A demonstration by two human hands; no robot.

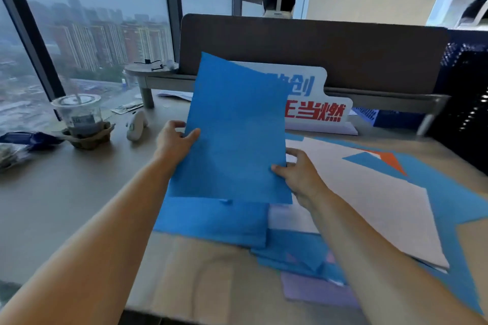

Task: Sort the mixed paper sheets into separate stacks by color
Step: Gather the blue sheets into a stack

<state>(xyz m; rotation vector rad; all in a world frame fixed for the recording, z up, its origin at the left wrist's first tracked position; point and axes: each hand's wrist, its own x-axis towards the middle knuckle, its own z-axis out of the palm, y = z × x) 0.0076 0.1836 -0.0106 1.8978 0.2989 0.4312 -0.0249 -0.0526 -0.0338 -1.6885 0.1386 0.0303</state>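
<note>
Head view: our left hand (171,141) and right hand (298,171) hold the blue sheet (235,134), each grip pinching a side edge; light, floppy, we judge.

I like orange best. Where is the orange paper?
In the head view the orange paper lies on the right side of the desk, peeking out between blue sheets, just beyond the big pale sheet.
</note>
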